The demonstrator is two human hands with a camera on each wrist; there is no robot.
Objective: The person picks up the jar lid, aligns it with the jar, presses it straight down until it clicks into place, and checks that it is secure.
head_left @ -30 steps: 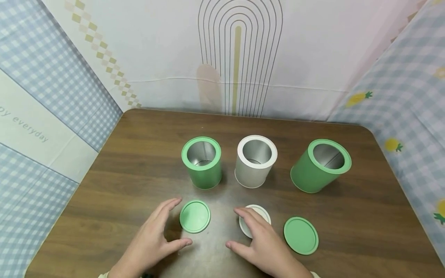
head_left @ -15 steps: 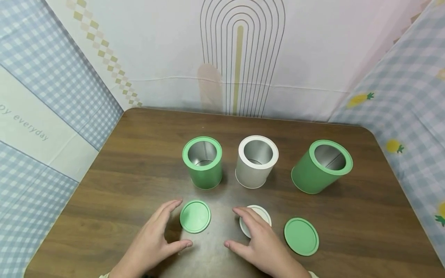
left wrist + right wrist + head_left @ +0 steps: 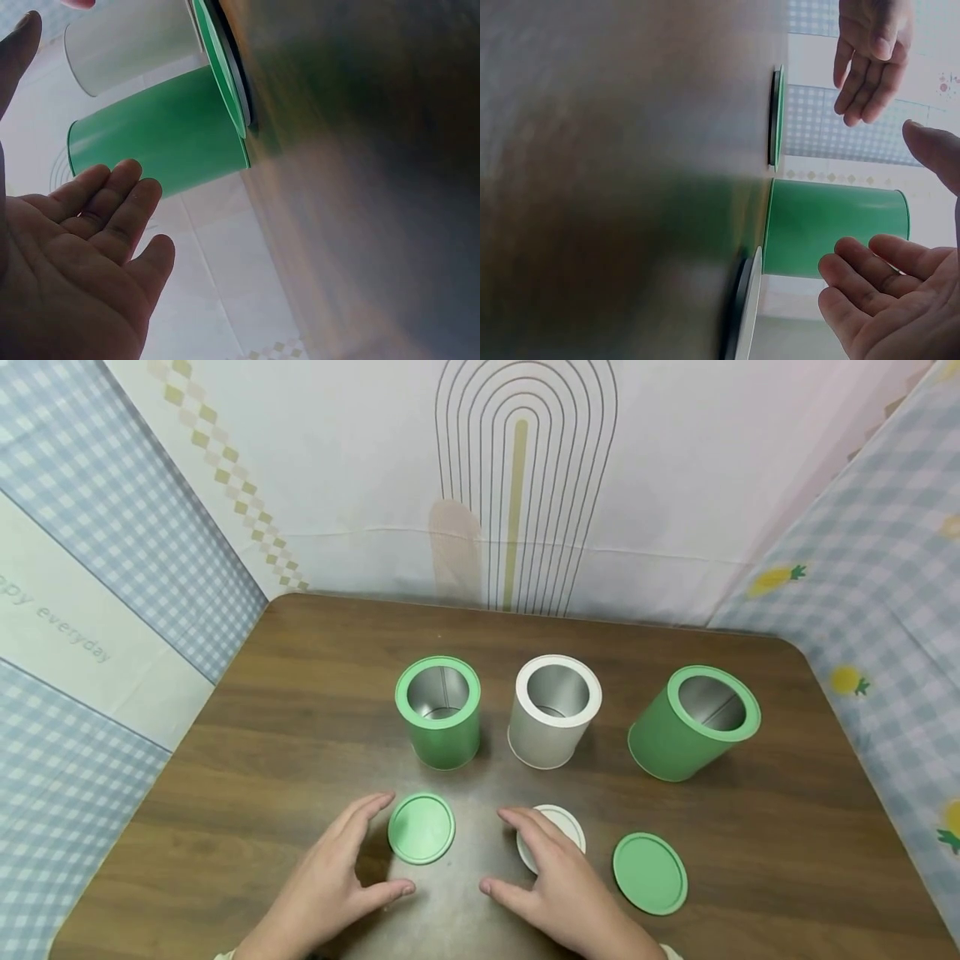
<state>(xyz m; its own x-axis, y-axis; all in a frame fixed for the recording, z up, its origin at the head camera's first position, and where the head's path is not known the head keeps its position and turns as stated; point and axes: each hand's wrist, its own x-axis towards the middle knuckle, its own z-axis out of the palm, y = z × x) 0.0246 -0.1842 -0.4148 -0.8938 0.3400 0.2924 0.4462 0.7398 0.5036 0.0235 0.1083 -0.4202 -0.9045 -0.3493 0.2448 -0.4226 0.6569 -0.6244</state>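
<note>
Evidently both hands are raised above the tabletop [image 3: 247,760], side by side at the near edge of the scene, palms turned toward each other. The left hand [image 3: 326,877] has its thumb spread wide from its fingers, and the gap faces right, toward a light green lid [image 3: 422,828] that lies flat just beyond the fingertips. The right hand [image 3: 558,885] is also wide between thumb and fingers, its gap facing left. From the head view it covers the near left part of a white lid [image 3: 570,827], while the right wrist view shows the hand apart from the surface. Farther right, a darker green lid [image 3: 650,874] lies flat near the right hand.

Behind the lids, three cans stand upright in a row with their bare metal insides showing: the left green can [image 3: 445,745] beyond the light green lid, the white can [image 3: 545,740] beyond the white lid, and the right green can [image 3: 675,741] beyond the darker one, set a wider gap away from its neighbour. At the far side hangs a pale cloth [image 3: 360,468] printed with arches; blue checked fabric [image 3: 172,518] borders the left.
</note>
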